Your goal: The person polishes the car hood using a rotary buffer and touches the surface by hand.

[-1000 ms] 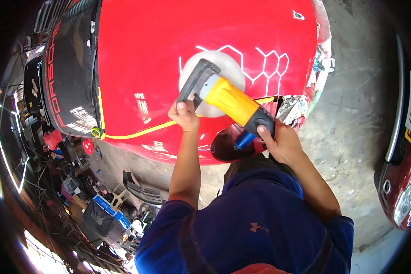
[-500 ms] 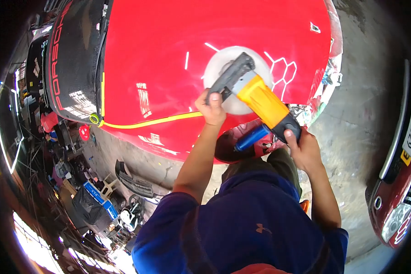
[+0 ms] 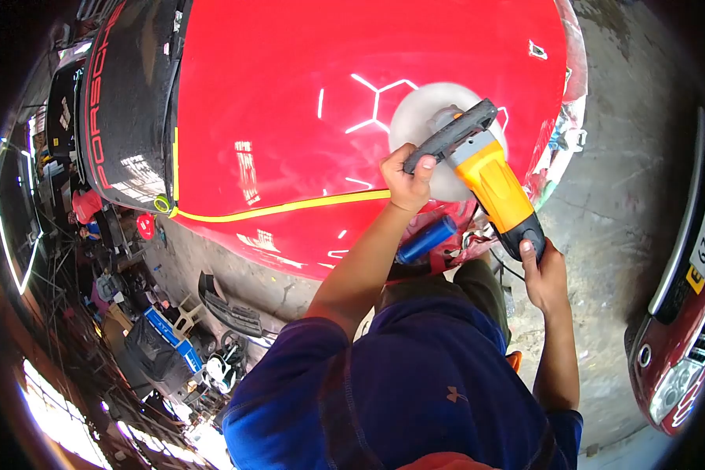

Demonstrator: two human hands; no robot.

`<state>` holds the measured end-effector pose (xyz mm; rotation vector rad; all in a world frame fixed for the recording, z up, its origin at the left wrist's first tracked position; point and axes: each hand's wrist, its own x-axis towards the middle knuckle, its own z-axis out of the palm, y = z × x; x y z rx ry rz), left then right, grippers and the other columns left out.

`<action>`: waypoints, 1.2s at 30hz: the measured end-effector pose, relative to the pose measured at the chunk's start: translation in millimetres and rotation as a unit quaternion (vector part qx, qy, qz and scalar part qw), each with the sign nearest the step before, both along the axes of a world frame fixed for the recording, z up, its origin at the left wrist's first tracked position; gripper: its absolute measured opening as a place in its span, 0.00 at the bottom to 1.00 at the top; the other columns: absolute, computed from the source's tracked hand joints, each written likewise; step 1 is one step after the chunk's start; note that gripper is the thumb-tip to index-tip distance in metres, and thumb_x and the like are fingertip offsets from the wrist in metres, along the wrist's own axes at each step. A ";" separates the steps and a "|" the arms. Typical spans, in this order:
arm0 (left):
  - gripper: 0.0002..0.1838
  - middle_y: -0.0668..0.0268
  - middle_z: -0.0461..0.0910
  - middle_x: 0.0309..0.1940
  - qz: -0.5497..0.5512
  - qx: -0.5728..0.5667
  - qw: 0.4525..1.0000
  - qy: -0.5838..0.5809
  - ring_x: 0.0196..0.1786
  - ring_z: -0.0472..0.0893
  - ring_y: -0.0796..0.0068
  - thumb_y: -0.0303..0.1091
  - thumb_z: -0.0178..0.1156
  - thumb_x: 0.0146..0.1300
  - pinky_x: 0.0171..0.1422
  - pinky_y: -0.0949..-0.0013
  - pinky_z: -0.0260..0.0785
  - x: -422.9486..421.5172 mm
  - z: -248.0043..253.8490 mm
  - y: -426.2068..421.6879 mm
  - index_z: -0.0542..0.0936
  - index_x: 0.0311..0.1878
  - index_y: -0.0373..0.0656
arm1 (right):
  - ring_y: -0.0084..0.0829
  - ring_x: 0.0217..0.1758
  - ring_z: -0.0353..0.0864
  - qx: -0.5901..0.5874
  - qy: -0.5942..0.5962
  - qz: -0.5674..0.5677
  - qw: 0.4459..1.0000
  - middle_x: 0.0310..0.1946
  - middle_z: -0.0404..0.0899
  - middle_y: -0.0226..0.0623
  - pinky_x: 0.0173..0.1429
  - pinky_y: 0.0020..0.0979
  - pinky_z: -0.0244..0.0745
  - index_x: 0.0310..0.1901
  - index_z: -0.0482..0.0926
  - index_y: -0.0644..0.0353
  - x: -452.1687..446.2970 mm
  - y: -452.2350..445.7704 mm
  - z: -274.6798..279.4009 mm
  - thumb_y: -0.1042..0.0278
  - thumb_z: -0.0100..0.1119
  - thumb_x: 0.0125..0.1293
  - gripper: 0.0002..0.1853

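A yellow and black car polisher (image 3: 489, 176) lies over the red hood (image 3: 274, 78), near its front edge. Its round white pad (image 3: 415, 117) is blurred as if spinning and appears to rest against the paint. My left hand (image 3: 407, 178) is wrapped around the left end of the black front handle. My right hand (image 3: 544, 274) grips the black rear end of the body, thumb on top. Yellow tape (image 3: 290, 205) runs along the seam between hood and fender. A blue cylinder, perhaps a bottle (image 3: 427, 239), is below the polisher, by the fender.
Masking sheets (image 3: 560, 137) cover the car's front end. A dark red car (image 3: 674, 368) stands at right across the concrete floor (image 3: 619, 204). The black PORSCHE windshield cover (image 3: 133, 102) is at left. Car parts and clutter, including a black bumper piece (image 3: 227, 305), lie at lower left.
Both hands have moved the polisher to the right, toward the hood's front edge. More reflected light lines show on the paint to its left.
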<state>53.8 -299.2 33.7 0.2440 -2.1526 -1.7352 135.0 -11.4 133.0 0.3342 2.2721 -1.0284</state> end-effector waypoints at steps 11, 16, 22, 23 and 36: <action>0.33 0.65 0.67 0.14 -0.086 -0.038 0.996 -0.010 0.19 0.69 0.75 0.60 0.73 0.59 0.24 0.65 0.61 -15.7 -12.1 45.6 0.71 0.20 0.40 | 0.34 0.29 0.81 -0.058 -0.010 -0.121 0.991 0.25 0.81 0.44 0.35 0.40 0.75 0.41 0.79 0.72 38.6 39.5 -37.9 0.32 0.55 0.74 0.38; 0.30 0.61 0.67 0.12 -0.151 -0.119 0.981 0.006 0.17 0.68 0.71 0.52 0.74 0.60 0.23 0.65 0.61 -27.4 14.3 60.9 0.71 0.18 0.39 | 0.20 0.19 0.71 -0.122 -0.070 -0.227 0.964 0.21 0.76 0.31 0.25 0.28 0.67 0.39 0.78 0.69 64.2 25.4 -46.9 0.29 0.52 0.74 0.39; 0.26 0.60 0.73 0.14 -0.114 -0.137 0.983 -0.040 0.17 0.73 0.67 0.49 0.78 0.54 0.24 0.63 0.64 -5.4 36.3 1.2 0.75 0.20 0.39 | 0.22 0.19 0.73 -0.170 -0.100 -0.185 0.963 0.22 0.77 0.31 0.25 0.29 0.68 0.43 0.78 0.69 72.0 -26.8 -39.4 0.31 0.51 0.76 0.37; 0.26 0.60 0.73 0.14 -0.091 -0.140 0.985 -0.044 0.18 0.72 0.69 0.49 0.78 0.55 0.24 0.63 0.64 0.8 38.7 -17.1 0.75 0.20 0.39 | 0.24 0.21 0.75 -0.183 -0.100 -0.174 0.963 0.23 0.77 0.32 0.27 0.30 0.71 0.44 0.78 0.69 68.2 -38.3 -36.9 0.33 0.51 0.77 0.36; 0.30 0.77 0.63 0.16 0.191 0.091 0.974 0.087 0.20 0.61 0.85 0.52 0.63 0.73 0.24 0.73 0.48 82.0 39.9 -274.0 0.66 0.21 0.44 | 0.59 0.43 0.88 -0.041 0.011 0.223 0.974 0.32 0.86 0.59 0.49 0.53 0.81 0.45 0.83 0.69 -35.2 -248.1 31.7 0.22 0.50 0.68 0.45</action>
